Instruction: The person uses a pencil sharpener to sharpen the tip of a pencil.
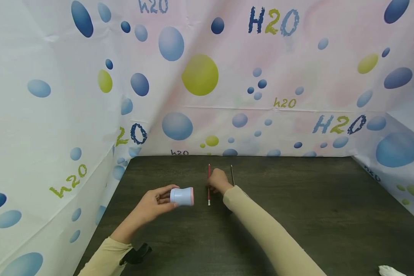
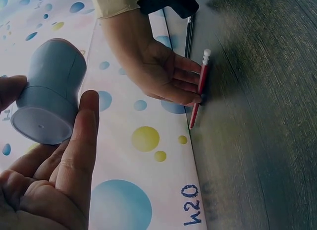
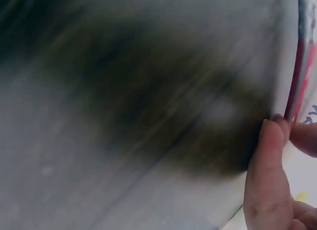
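Note:
My left hand (image 1: 154, 204) holds a light blue waisted cylinder (image 1: 181, 196) on its side, its pink end facing right. The left wrist view shows the fingers (image 2: 84, 145) around the cylinder (image 2: 54, 66), near its round, clear-looking base. To the right, over the dark table, my right hand (image 1: 219, 181) pinches a red pencil (image 1: 209, 197) with a white eraser end toward me. Thumb and fingertips meet on the pencil (image 3: 300, 76) in the right wrist view. A black pencil (image 1: 232, 172) lies just right of that hand, partly hidden by the forearm.
A dark wood-grain table (image 1: 317, 214) spreads beneath both hands. White sheeting (image 1: 227, 126) with blue and green dots stands along its back and sides. A small white object (image 1: 390, 271) lies at the bottom right.

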`<state>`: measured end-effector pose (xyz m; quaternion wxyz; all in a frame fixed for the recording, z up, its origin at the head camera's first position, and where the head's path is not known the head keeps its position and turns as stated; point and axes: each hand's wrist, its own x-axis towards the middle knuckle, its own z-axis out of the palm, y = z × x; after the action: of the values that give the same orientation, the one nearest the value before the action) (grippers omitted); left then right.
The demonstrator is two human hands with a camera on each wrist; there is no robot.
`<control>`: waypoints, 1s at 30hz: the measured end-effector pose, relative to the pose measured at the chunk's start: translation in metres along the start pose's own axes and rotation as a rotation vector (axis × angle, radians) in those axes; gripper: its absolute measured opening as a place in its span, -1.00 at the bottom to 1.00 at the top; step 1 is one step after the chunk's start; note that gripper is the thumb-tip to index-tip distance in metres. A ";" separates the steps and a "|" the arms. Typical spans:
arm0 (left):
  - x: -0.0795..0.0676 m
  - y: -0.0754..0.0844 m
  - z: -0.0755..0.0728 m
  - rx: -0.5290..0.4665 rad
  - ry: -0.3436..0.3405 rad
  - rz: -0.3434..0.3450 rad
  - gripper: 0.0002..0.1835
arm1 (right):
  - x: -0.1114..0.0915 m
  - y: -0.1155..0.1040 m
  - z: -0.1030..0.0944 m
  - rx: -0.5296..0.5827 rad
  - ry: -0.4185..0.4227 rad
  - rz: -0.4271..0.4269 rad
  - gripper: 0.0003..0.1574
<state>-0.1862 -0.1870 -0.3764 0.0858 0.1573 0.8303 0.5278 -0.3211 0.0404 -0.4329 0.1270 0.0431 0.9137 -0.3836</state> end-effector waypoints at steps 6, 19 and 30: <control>0.001 -0.002 -0.002 -0.006 -0.002 -0.005 -0.43 | -0.008 0.004 -0.006 0.232 -0.098 0.033 -0.67; 0.004 -0.001 -0.006 -0.021 0.008 -0.013 -0.42 | -0.050 0.000 -0.057 0.439 -0.290 -0.071 -0.41; 0.006 0.001 -0.004 -0.022 0.028 -0.023 -0.41 | -0.094 0.009 -0.092 0.431 -0.338 -0.236 -0.45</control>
<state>-0.1931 -0.1876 -0.3736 0.0820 0.1396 0.8272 0.5380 -0.2471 0.1136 -0.3521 0.2195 -0.1021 0.7758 -0.5826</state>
